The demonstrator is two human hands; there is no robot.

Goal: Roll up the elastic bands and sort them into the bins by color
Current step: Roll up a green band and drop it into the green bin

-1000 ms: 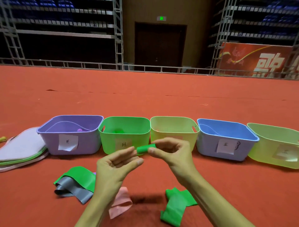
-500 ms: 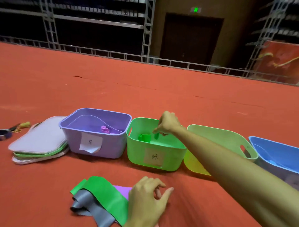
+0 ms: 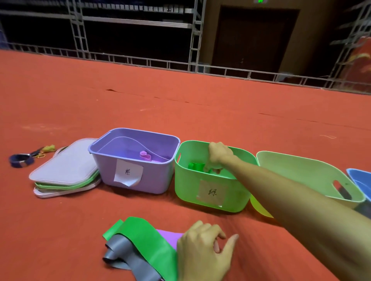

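This looks like an indoor sports hall: a wide red floor covering fills most of the frame. Along the top run metal scaffolding under tiered stands and a low railing. At upper right, a dark door sits below a green exit sign.

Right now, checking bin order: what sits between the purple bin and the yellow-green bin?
The green bin, with the right hand inside it, in the head view.
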